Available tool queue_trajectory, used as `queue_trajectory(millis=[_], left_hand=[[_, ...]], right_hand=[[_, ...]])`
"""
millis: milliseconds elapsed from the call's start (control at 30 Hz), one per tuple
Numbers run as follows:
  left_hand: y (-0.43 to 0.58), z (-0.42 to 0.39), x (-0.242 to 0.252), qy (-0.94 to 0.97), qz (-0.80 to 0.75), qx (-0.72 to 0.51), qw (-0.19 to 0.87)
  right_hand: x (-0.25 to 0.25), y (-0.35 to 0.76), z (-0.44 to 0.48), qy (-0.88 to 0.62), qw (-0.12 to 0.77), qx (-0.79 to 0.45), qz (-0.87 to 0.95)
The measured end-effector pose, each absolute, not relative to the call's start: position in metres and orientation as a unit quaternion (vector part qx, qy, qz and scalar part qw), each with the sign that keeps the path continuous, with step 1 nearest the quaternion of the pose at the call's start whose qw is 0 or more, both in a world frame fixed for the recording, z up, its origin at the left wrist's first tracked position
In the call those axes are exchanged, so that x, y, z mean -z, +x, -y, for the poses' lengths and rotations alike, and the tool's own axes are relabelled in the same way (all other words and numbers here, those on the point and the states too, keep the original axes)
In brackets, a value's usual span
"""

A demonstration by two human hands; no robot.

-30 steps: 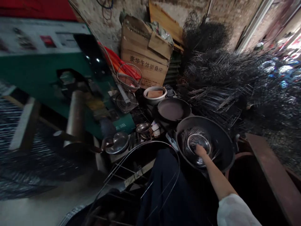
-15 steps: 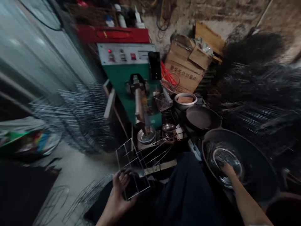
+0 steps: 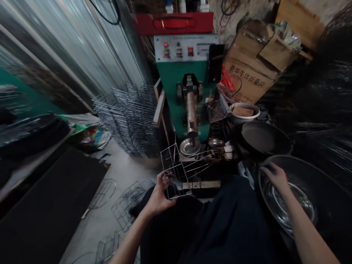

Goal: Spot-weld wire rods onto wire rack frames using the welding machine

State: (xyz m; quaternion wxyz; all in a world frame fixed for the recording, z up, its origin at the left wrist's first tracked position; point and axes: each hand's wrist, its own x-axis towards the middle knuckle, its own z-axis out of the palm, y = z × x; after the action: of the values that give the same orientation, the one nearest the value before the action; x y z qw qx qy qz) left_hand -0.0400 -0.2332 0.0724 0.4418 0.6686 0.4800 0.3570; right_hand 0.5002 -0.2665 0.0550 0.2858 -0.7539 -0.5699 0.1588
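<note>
My left hand (image 3: pixel 161 192) grips a wire rack frame (image 3: pixel 176 170) by its near corner, in front of my lap. The frame's far wires reach toward a round metal dish (image 3: pixel 189 146) under the cylinder of a green machine (image 3: pixel 187 73). My right hand (image 3: pixel 276 176) hovers over a large black pan (image 3: pixel 324 179) holding shiny metal rings (image 3: pixel 297 205). Its fingers are curled downward, and whether they hold a ring is hidden.
Stacks of finished wire racks (image 3: pixel 132 113) stand left of the machine, and more lie on the floor (image 3: pixel 129 200). A cardboard box (image 3: pixel 253 73), a white bowl (image 3: pixel 244 112) and a second dark pan (image 3: pixel 264 137) sit at the right. A dark wire pile (image 3: pixel 327 91) fills the far right.
The view has swung left, bringing the machine to centre. My left hand has come into view holding the wire frame and raised it. My right hand has lifted from the rings to the pan's near-left rim.
</note>
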Motion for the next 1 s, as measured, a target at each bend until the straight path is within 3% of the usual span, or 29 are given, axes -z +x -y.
queue_trajectory(millis=[100, 233, 500, 767, 1000], left_hand=[[-0.041, 0.231, -0.071, 0.68, -0.484, -0.338, 0.435], [-0.046, 0.232, -0.071, 0.695, -0.472, -0.332, 0.429], [-0.056, 0.22, -0.064, 0.705, -0.45, -0.323, 0.443], [-0.057, 0.21, -0.058, 0.692, -0.446, -0.32, 0.469], [-0.058, 0.201, -0.054, 0.702, -0.441, -0.327, 0.452]], right_hand=[[-0.121, 0.41, 0.217, -0.588, 0.371, -0.218, 0.685], [-0.161, 0.325, 0.179, -0.46, 0.33, -0.199, 0.8], [-0.128, 0.295, 0.162, -0.414, 0.262, -0.148, 0.859], [-0.128, 0.288, 0.156, -0.413, 0.228, -0.135, 0.871], [-0.109, 0.283, 0.151, -0.399, 0.285, -0.03, 0.871]])
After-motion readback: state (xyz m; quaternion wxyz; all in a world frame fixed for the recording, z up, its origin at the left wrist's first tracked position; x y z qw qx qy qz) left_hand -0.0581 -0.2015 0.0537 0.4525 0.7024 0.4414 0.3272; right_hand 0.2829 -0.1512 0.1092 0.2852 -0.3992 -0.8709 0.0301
